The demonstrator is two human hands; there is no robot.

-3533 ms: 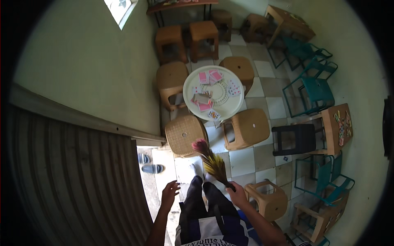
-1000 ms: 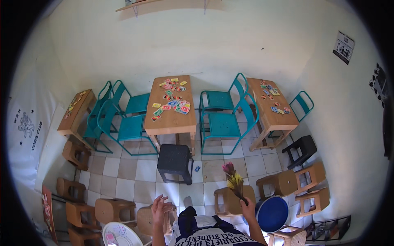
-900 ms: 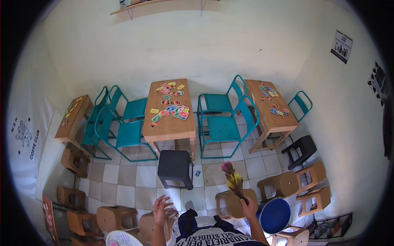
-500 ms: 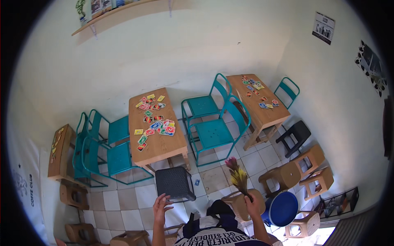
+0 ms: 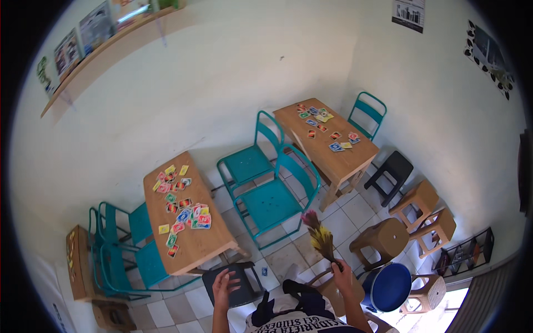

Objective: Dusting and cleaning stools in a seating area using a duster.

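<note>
My right hand (image 5: 343,274) is closed around the dark stems of a bunch of dried flowers (image 5: 320,237), pink at the tip and yellow below, pointing up and to the left. My left hand (image 5: 225,285) is raised with fingers apart and nothing in it. In the picture it overlaps a dark plastic stool (image 5: 247,282); I cannot tell whether they touch. Playing cards (image 5: 201,215) lie scattered on the middle wooden table (image 5: 214,238), and more cards (image 5: 336,146) are spread on the right wooden table (image 5: 347,161).
Teal metal chairs (image 5: 272,205) stand between the two tables, others (image 5: 152,263) at the left. Brown plastic stools (image 5: 383,240), a blue bucket (image 5: 390,287) and a low black rack (image 5: 472,252) are on the right. A single card (image 5: 264,271) lies on the tiled floor. A shelf (image 5: 105,50) runs along the wall.
The view has turned to the right, so the tables and chairs have shifted left in the picture. My right hand still holds the dried flowers, and my left hand stays open.
</note>
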